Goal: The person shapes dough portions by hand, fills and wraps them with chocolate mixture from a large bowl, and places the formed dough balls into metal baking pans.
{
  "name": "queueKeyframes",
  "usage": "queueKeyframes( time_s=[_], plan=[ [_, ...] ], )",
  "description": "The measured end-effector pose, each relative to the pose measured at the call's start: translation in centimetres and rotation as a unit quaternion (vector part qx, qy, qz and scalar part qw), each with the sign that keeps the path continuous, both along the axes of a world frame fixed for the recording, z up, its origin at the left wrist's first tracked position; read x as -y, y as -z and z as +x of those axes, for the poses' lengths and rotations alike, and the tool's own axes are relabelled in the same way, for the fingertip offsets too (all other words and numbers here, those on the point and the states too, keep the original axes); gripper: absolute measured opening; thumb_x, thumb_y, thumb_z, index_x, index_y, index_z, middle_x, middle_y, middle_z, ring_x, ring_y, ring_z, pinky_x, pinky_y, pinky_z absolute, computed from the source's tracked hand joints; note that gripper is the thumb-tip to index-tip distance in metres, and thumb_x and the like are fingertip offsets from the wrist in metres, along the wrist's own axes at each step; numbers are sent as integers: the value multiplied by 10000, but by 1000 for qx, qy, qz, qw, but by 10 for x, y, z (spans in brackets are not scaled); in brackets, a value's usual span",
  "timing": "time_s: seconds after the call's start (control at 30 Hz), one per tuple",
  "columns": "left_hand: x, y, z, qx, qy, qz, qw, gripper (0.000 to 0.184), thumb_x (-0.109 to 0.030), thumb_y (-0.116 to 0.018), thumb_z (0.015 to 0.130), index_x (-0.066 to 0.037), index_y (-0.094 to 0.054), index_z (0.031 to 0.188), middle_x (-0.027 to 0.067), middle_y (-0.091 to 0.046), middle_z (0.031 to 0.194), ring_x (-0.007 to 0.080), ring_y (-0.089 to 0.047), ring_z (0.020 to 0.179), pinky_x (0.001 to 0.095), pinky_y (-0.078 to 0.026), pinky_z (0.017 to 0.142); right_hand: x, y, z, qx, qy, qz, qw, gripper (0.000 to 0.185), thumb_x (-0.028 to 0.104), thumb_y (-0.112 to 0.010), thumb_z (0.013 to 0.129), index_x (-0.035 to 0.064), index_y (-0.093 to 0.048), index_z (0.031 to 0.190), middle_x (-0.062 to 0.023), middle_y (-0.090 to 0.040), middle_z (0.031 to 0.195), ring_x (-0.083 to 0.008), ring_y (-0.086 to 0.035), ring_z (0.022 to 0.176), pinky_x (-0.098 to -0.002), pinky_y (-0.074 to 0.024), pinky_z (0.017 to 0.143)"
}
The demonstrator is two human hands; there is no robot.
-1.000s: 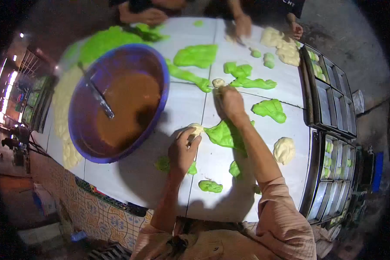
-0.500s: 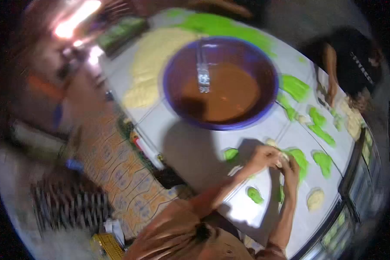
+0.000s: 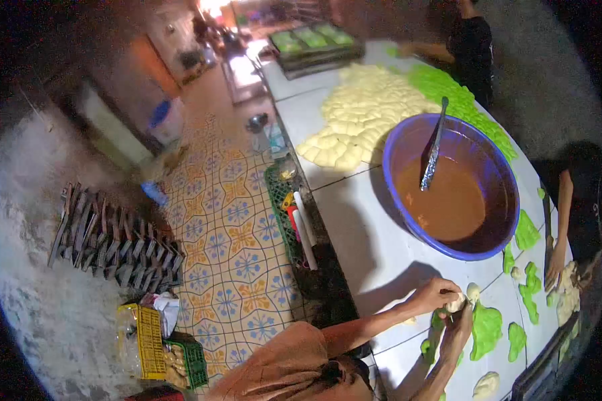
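Over the white tiled table (image 3: 344, 220), my left hand (image 3: 436, 296) and my right hand (image 3: 457, 325) come together, fingers closed around a small piece of cream dough (image 3: 455, 303). A cream dough ball (image 3: 473, 291) sits just beyond my right fingers. Close by on the right lies a flat green dough piece (image 3: 486, 331), with a smaller green piece (image 3: 516, 341) past it. Nearer the front edge rests a cream dough lump (image 3: 486, 385). Beyond my hands stands a purple basin (image 3: 408, 230) of brown filling (image 3: 448, 210), a metallic utensil (image 3: 433, 150) leaning in it.
Many cream dough balls (image 3: 354, 117) and green dough balls (image 3: 458, 100) cover the far table. A dark tray (image 3: 314, 50) holds green pieces. A co-worker's hand (image 3: 555, 266) is near cream dough (image 3: 568, 294) at right; another person (image 3: 471, 47) stands behind. Crates (image 3: 140, 341) lie on the floor.
The view has swung left and sharpened, so the table and basin now appear farther right. My hands stay together around the cream dough.
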State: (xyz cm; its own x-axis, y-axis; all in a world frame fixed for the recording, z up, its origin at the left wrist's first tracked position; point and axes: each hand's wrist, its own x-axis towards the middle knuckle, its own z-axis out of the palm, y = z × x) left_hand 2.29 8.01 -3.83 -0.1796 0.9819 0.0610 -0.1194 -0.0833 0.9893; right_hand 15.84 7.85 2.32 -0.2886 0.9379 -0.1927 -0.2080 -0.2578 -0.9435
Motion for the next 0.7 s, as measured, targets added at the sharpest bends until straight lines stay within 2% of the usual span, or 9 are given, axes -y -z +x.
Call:
queueKeyframes(
  time_s=[0.07,0.1,0.2,0.27,0.3,0.47,0.53,0.57,0.7],
  plan=[
    [1,9,0,-18,-38,26,999,243,-172,-657,895,29,-692,1029,99,-708,843,119,-646,695,284,-527,607,4,-4,-8,9,-21,30,999,289,258,-540,997,27,-587,1163,-50,-632,981,-100,-599,823,-235,-471,670],
    [15,-31,-13,98,41,-70,992,255,-165,-662,890,36,-686,1044,103,-707,841,126,-654,750,287,-531,657,-4,10,-4,76,-10,75,994,244,210,-578,977,29,-597,1139,-51,-633,966,-92,-592,802,-231,-464,660],
    [11,-9,-14,-9,26,22,999,277,-166,-667,888,1,-665,1109,105,-704,967,190,-645,936,352,-513,855,-7,17,-1,119,-19,88,989,228,166,-624,947,30,-599,1128,-48,-630,953,-91,-582,785,-237,-468,662],
    [13,-24,-26,-16,77,-38,996,234,-133,-667,869,-17,-689,1071,99,-714,1002,192,-655,907,352,-517,842,-5,12,-6,94,-23,77,992,198,174,-655,926,32,-621,1060,-32,-623,943,-93,-566,792,-242,-462,659],
    [1,15,-16,-67,-19,87,994,187,-102,-653,862,42,-684,976,79,-702,790,111,-636,724,273,-522,642,-2,6,-10,153,-5,85,985,194,190,-648,930,30,-628,1037,-23,-612,920,-92,-555,804,-247,-462,659],
    [15,-48,-38,36,56,-43,997,290,-58,-633,920,5,-625,1203,106,-686,1045,136,-659,881,245,-571,708,5,-23,-17,32,17,-52,998,171,95,-618,896,3,-597,1040,-60,-625,946,-122,-586,806,-262,-472,729],
    [14,-63,-30,31,-9,-57,998,330,-159,-596,972,12,-588,1254,111,-666,1081,145,-650,923,264,-567,764,-3,18,-3,122,30,120,985,145,42,-636,884,18,-603,1023,-60,-644,962,-134,-622,855,-272,-505,813],
    [14,-62,-27,0,-44,-56,997,379,-215,-573,991,25,-555,1285,112,-652,1119,154,-621,1023,273,-525,868,2,-10,-9,-96,52,-79,991,149,47,-673,875,43,-607,1009,-47,-654,954,-127,-628,841,-267,-508,803],
    [13,-59,-1,25,-51,38,998,421,-248,-508,1014,19,-498,1340,157,-600,1247,209,-566,1178,327,-446,994,8,-16,0,-193,87,-103,972,272,59,-704,834,53,-566,1069,-88,-647,971,-179,-633,856,-281,-513,742]
  ],
)
